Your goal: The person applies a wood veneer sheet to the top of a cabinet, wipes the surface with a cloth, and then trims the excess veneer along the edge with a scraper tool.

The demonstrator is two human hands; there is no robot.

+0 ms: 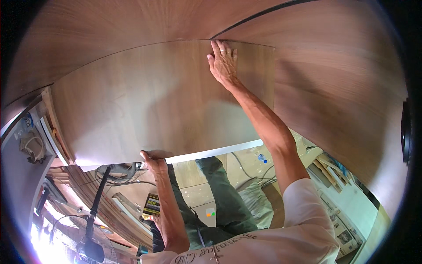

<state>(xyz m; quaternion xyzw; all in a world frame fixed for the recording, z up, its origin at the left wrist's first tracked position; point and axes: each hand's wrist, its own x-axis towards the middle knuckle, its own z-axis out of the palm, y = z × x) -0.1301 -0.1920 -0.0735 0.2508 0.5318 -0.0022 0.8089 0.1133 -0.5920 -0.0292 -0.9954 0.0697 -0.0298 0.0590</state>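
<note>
In the head view, nearest to the camera, between five and six o'clock: a white shirt (290, 246), with dark lettering on it. Beyond it, filling the middle and reaching up toward eleven o'clock: a large brown wood-grain panel (184, 101), with a pale strip along its lower edge. At its top side, only a thin dark line before an upper panel (132, 24), of similar colour. Between two and three o'clock, adjoining on the right: a side panel (347, 105), also brown.

At twelve o'clock: the right hand (223, 64), laid flat on the face of the brown wood-grain panel, close to its top side. Open, with fingers extended, one wearing a ring (223, 50); grasping nothing. At eight o'clock: the left hand (154, 162), bent at the lower edge of the same panel, with thumb showing and other fingers mostly hidden. Partly closed, seeming to hold this edge; how tightly, cannot tell.

Near six o'clock: dark green trousers (224, 193). At seven, just beside the left forearm (172, 215): a black-and-yellow container (151, 203). At four: a small blue-marked bottle (262, 158).
</note>
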